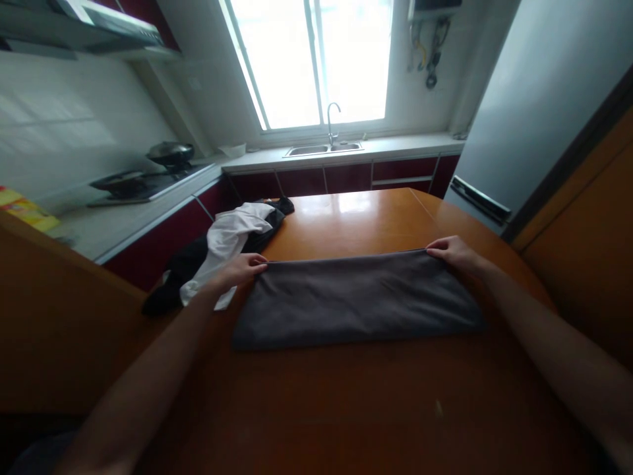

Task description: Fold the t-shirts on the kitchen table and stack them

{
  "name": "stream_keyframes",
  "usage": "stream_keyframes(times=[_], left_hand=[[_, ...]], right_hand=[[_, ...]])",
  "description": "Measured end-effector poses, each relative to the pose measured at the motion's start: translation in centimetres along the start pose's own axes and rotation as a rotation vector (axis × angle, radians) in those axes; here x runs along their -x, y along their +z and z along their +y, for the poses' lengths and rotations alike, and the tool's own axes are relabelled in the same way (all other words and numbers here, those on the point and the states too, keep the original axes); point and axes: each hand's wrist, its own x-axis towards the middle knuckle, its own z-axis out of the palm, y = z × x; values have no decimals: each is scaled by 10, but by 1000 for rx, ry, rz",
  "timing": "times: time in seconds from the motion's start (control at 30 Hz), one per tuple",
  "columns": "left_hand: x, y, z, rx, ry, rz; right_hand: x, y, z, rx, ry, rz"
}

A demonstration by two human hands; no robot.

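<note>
A dark grey cloth [361, 297] lies in a wide, flat folded shape on the wooden table [346, 396], with some wrinkles across it. My left hand [244, 267] pinches its far left corner between thumb and fingers. At the far right corner, my right hand [452, 251] has the edge pinched in the same way. The far edge runs nearly straight between both hands, and the near edge rests on the tabletop.
White clothing [235, 231] and black clothing [185, 264] are heaped at the table's left edge. Beyond stand a counter with a sink [324, 150], a stove with a lidded pan [171, 154], and a fridge [534, 99] at the right.
</note>
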Motion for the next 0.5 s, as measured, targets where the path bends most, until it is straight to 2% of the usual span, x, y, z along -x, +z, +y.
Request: stream_keyframes(times=[0.07, 0.27, 0.43, 0.5], left_hand=[[1, 3, 3, -22, -13, -3], [3, -5, 4, -8, 27, 12], [-11, 8, -7, -103, 47, 55], [-15, 12, -12, -174, 60, 103]], right_hand=[[-2, 1, -1, -1, -7, 11], [-10, -10, -8, 44, -48, 38], [-18, 3, 1, 111, -5, -23], [-19, 5, 1, 205, 0, -4]])
